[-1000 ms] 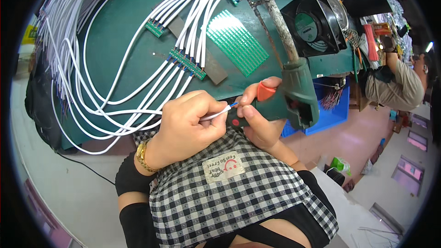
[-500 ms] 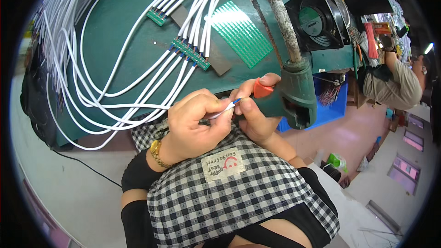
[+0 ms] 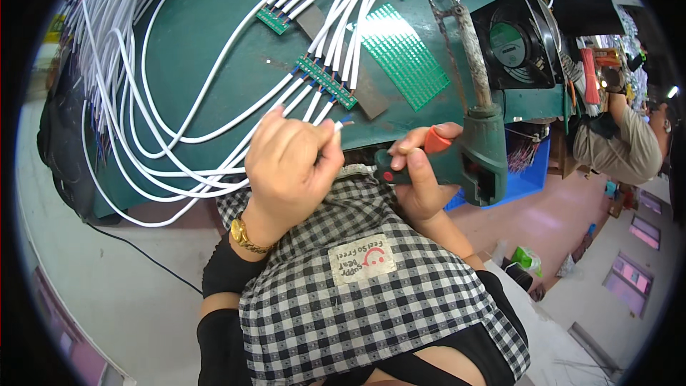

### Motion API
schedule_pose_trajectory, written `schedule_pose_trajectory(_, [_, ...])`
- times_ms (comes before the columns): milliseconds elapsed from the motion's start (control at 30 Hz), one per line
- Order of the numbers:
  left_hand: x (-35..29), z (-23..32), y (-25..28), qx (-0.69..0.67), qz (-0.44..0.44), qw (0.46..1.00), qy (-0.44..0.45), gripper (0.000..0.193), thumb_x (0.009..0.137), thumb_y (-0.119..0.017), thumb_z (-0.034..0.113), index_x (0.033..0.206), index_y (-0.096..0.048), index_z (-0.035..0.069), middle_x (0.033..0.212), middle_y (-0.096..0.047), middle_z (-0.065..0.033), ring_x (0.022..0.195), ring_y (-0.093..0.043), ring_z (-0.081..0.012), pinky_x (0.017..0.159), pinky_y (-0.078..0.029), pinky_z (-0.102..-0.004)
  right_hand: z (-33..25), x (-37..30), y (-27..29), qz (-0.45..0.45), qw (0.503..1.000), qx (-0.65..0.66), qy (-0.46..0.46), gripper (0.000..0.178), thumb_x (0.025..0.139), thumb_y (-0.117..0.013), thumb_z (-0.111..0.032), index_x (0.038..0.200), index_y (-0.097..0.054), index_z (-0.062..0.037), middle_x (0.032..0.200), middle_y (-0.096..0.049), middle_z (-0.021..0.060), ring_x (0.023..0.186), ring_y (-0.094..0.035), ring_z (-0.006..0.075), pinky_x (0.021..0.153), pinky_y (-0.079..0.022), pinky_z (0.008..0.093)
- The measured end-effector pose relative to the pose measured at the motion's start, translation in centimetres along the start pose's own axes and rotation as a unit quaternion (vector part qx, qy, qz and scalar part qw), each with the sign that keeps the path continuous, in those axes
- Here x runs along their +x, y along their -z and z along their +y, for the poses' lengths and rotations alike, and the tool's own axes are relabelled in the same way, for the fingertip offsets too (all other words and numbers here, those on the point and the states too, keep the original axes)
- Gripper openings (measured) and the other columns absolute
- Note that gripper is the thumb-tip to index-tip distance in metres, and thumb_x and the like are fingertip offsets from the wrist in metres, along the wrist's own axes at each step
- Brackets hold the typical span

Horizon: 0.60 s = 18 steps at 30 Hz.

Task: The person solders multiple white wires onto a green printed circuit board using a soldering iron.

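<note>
Head view: both hands are seen low-centre, just below the near edge of the green bench.
Left hand: fingers curled together, thumb and forefinger pinched on the end of a white cable; a gold watch is worn at the wrist.
Cable axis: long axis runs from the pinch down-left into loops over the bench edge; the stripped tip is pointed up-right, toward the right hand & the bench.
Cable place: tip is held just off the bench's near edge, close to a green connector strip w/ other white cables plugged in.
Right hand: fingers wrapped shut round the dark handles of a cutter w/ a red-orange grip; tool axis lies approx. left-right, and its working end cannot be made out.
Beside right hand: a green clamp block w/ a rusty bar rising from it, touching or just beside the knuckles.
Containers: a blue bin is seen under the bench at right; thin coloured wires lie in it.
On bench: a green perforated board and a black fan at the right end.
Edges/room: bench edge is crowded w/ hanging cable loops at left; open floor lies lower left. Another person is seated far right, well apart.
</note>
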State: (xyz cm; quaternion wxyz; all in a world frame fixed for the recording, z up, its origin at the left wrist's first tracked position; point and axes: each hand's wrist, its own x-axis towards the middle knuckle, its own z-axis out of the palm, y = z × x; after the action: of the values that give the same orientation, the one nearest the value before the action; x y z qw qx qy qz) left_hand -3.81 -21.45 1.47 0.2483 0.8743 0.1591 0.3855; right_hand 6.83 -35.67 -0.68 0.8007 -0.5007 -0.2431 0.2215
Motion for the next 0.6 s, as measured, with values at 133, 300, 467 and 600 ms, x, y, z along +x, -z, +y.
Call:
schedule_pose_trajectory(133, [0.1, -0.1, -0.3, 0.100, -0.021, 0.994, 0.039, 0.017, 0.062, -0.072, 0.002, 0.073, -0.061, 0.009, 0.068, -0.054, 0.0005, 0.071, -0.051, -0.0195, 0.083, -0.036, -0.0376, -0.1, -0.8, 1.2, -0.007, 0.999, -0.036, -0.020, 0.039, 0.085, -0.055, -0.004, 0.118, -0.037, -0.0067, 0.083, -0.056, 0.0114, 0.066, -0.054, 0.0149, 0.073, -0.047, 0.0338])
schedule_pose_trajectory(300, [0.0, -0.7, -0.9, 0.110, -0.029, 0.992, 0.054, 0.017, 0.061, -0.073, 0.004, 0.072, -0.061, 0.011, 0.067, -0.051, 0.0015, 0.072, -0.049, -0.0191, 0.081, -0.033, -0.0358, -0.7, -2.3, 2.5, -0.066, 0.993, -0.050, -0.082, 0.040, 0.087, -0.055, -0.001, 0.119, -0.034, -0.0116, 0.086, -0.055, 0.0121, 0.071, -0.055, 0.0154, 0.067, -0.048, 0.0289])
schedule_pose_trajectory(467, [0.1, -0.9, -1.2, 0.117, -0.022, 0.991, 0.055, 0.016, 0.061, -0.073, 0.005, 0.069, -0.060, 0.011, 0.068, -0.051, 0.0014, 0.073, -0.050, -0.0190, 0.083, -0.033, -0.0376, -1.9, -3.4, 2.9, -0.083, 0.976, -0.155, -0.129, 0.041, 0.085, -0.059, -0.005, 0.118, -0.036, -0.0114, 0.084, -0.056, 0.0119, 0.072, -0.055, 0.0174, 0.072, -0.047, 0.0329])
schedule_pose_trajectory(600, [-0.2, -1.2, -1.5, 0.144, -0.020, 0.989, 0.033, 0.016, 0.061, -0.073, 0.007, 0.068, -0.060, 0.013, 0.069, -0.052, 0.0018, 0.074, -0.051, -0.0188, 0.085, -0.033, -0.0413, -3.4, -3.9, 4.1, -0.133, 0.919, -0.305, -0.209, 0.012, 0.081, -0.058, -0.004, 0.091, -0.056, -0.0095, 0.079, -0.061, 0.0069, 0.068, -0.060, 0.0163, 0.065, -0.050, 0.0279])
